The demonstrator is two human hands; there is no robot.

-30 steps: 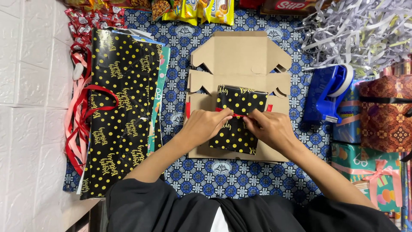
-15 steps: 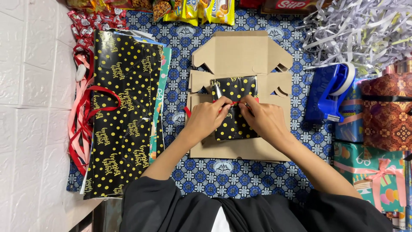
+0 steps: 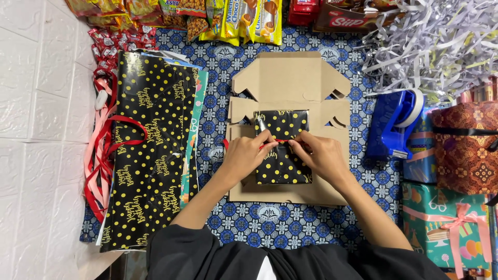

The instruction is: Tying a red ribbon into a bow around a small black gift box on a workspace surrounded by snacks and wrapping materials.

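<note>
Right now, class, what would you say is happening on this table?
A person in black sleeves works on a small box wrapped in black paper with gold dots, which lies on an opened flat cardboard box. The left hand and the right hand each pinch a thin red ribbon stretched across the wrapped box. Sheets of the same dotted wrapping paper lie to the left, a blue tape dispenser to the right, and wrapped gifts at the far right.
</note>
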